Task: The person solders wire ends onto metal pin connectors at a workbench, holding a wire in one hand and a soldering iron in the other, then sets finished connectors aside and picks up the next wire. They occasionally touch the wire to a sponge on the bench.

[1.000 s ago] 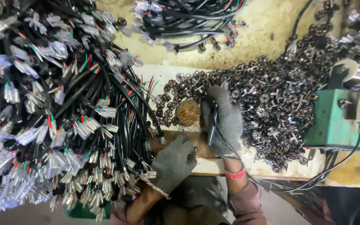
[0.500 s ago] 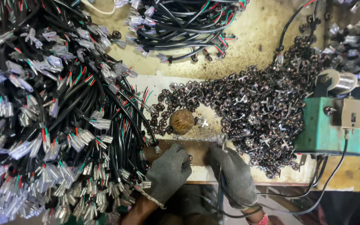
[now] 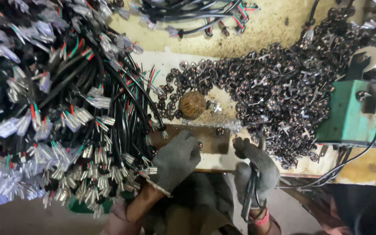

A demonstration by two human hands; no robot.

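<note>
The heap of black cables (image 3: 57,104) with metal-tipped ends fills the 9 o'clock side of the surface (image 3: 266,30). A dark pile of small metal parts (image 3: 283,95) spreads from 12 to 3 o'clock, ending against a green machine (image 3: 349,117). Between the 2 heaps lies a brown metal plate (image 3: 209,139), long axis running 9 to 3 o'clock. The gloved left hand (image 3: 175,161) rests curled on the plate's 9 o'clock end, the nearer hand to the cables. The gloved right hand (image 3: 255,169), at 5 o'clock off the plate, is closed around a black cable (image 3: 249,196) hanging toward 6 o'clock.
</note>
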